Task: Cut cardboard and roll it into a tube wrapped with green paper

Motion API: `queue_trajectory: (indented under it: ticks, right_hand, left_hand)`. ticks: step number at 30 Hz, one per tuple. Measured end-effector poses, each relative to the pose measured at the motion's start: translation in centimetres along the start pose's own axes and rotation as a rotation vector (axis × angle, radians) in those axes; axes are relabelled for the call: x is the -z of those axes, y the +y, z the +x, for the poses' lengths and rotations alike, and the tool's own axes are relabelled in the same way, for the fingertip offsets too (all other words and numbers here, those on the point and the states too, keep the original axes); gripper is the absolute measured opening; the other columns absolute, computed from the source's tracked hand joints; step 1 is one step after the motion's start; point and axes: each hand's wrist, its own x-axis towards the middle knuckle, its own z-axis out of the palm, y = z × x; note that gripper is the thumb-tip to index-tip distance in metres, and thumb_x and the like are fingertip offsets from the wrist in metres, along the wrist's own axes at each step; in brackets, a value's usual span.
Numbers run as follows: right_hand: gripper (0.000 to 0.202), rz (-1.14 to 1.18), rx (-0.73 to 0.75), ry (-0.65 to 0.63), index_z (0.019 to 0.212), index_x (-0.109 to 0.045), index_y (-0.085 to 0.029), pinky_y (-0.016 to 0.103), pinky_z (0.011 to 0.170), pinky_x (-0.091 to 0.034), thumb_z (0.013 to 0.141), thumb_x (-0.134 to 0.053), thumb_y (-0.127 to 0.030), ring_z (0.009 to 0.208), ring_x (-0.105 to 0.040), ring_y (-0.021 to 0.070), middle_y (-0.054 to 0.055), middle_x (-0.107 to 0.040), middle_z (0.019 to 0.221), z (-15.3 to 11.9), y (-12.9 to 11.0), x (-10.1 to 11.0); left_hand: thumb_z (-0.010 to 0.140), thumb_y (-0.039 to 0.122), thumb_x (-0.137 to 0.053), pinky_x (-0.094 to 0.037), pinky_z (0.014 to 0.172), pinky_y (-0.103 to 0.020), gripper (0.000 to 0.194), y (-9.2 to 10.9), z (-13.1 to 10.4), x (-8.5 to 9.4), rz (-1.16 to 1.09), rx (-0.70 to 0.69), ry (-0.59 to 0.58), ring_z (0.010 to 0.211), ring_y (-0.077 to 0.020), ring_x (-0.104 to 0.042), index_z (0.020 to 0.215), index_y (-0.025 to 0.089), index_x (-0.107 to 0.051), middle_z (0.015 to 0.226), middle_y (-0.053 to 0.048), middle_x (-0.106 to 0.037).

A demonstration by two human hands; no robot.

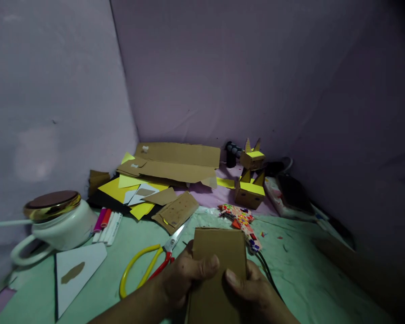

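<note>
Both hands grip a folded piece of brown cardboard [219, 247], held upright at the bottom middle. My left hand [187, 274] closes on its left side, thumb flat on the front face. My right hand [253, 285] does the same on the right edge, and both sets of fingers are mostly hidden behind the cardboard. Beside my left hand lie scissors [170, 243] with yellow and red on the handles, partly covered by my forearm. Just beyond the cardboard rests a glue gun [245, 219] with a flowery pattern and a dark cord.
Two small cardboard boxes [249, 197] with yellow tops and pointed ears stand at the back. A large cardboard sheet [178, 168] lies over yellow and white paper. To the left are a lidded white mug [65, 227], several markers [108, 227] and a white cut piece [79, 274].
</note>
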Motion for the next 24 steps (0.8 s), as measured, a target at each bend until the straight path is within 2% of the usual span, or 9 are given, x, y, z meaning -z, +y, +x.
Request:
queue_trajectory:
  ticks: [2,4,6,7,11,13,17,21,24]
  right_hand:
    - [0.048,-0.018,-0.026,0.053,0.099,-0.068,-0.015,0.049,0.083,-0.049,0.059,-0.083,-0.036,0.082,-0.07,0.0313,0.012,-0.074,0.084,-0.1,0.1,-0.1]
    - [0.051,-0.034,-0.045,0.114,0.101,-0.067,-0.015,0.048,0.081,-0.05,0.058,-0.083,-0.038,0.08,-0.07,0.031,0.012,-0.074,0.085,-0.1,0.3,-0.2]
    - [0.056,-0.06,-0.005,0.157,0.104,-0.065,-0.015,0.046,0.077,-0.051,0.059,-0.082,-0.043,0.079,-0.07,0.0313,0.012,-0.074,0.086,0.0,0.5,-0.6]
    - [0.057,-0.1,0.039,0.18,0.105,-0.064,-0.014,0.045,0.076,-0.052,0.06,-0.081,-0.045,0.08,-0.07,0.0315,0.013,-0.074,0.086,0.1,0.6,-0.8]
    - [0.055,-0.437,0.223,0.335,0.101,-0.062,-0.014,0.038,0.064,-0.052,0.062,-0.08,-0.049,0.079,-0.068,0.031,0.012,-0.074,0.088,0.7,0.4,-1.1]
    - [0.053,-0.545,0.247,0.333,0.101,-0.062,-0.015,0.036,0.063,-0.053,0.064,-0.078,-0.049,0.078,-0.068,0.0295,0.011,-0.073,0.089,1.0,0.1,-0.9]
    - [0.049,-0.586,0.328,0.34,0.101,-0.058,-0.018,0.037,0.071,-0.052,0.071,-0.071,-0.054,0.084,-0.065,0.0281,0.009,-0.07,0.093,1.3,-0.6,0.2]
    - [0.049,-0.642,0.535,0.397,0.123,-0.047,-0.028,0.037,0.082,-0.047,0.082,-0.057,-0.054,0.098,-0.059,0.0242,0.006,-0.061,0.114,1.2,-1.0,0.9]
    - [0.038,-0.769,0.604,0.346,0.121,-0.054,-0.031,0.035,0.086,-0.043,0.086,-0.055,-0.045,0.104,-0.057,0.0226,0.003,-0.06,0.117,1.3,-1.1,0.9]
  left_hand:
    - [0.056,0.044,-0.084,-0.054,0.077,-0.04,0.059,-0.2,0.2,0.0,0.016,-0.019,0.134,0.088,-0.0324,-0.069,0.1,0.012,-0.063,0.092,-0.014,-0.073]
    - [0.052,0.043,-0.086,-0.055,0.071,-0.041,0.061,-0.5,0.5,-0.1,0.058,-0.04,0.327,0.083,-0.0326,-0.07,0.099,0.013,-0.059,0.089,-0.013,-0.073]
    - [0.054,0.043,-0.084,-0.056,0.069,-0.04,0.06,-0.7,0.6,-0.3,0.131,-0.076,0.472,0.082,-0.0314,-0.07,0.099,0.014,-0.057,0.092,-0.013,-0.074]
    - [0.057,0.043,-0.082,-0.056,0.068,-0.038,0.055,-0.7,0.7,-0.5,0.172,-0.094,0.503,0.081,-0.0304,-0.07,0.097,0.014,-0.058,0.091,-0.013,-0.074]
    - [0.062,0.038,-0.077,-0.056,0.066,-0.032,0.037,-0.1,1.0,-0.9,0.251,-0.155,0.512,0.073,-0.0244,-0.07,0.088,0.014,-0.065,0.08,-0.007,-0.074]
    - [0.06,0.036,-0.078,-0.055,0.063,-0.029,0.033,0.1,1.0,-1.0,0.258,-0.156,0.516,0.07,-0.0223,-0.069,0.082,0.015,-0.066,0.074,-0.005,-0.074]
    - [0.053,0.038,-0.083,-0.055,0.056,-0.031,0.04,0.1,0.9,-0.8,0.29,-0.094,0.502,0.063,-0.0237,-0.068,0.08,0.013,-0.068,0.07,-0.007,-0.073]
    - [0.052,0.042,-0.083,-0.056,0.056,-0.034,0.047,-0.1,0.8,-0.9,0.32,-0.06,0.471,0.061,-0.0252,-0.068,0.084,0.012,-0.067,0.073,-0.009,-0.074]
    - [0.054,0.043,-0.083,-0.056,0.057,-0.032,0.044,-0.1,1.0,-1.3,0.324,-0.075,0.404,0.062,-0.0235,-0.067,0.082,0.013,-0.067,0.072,-0.008,-0.073]
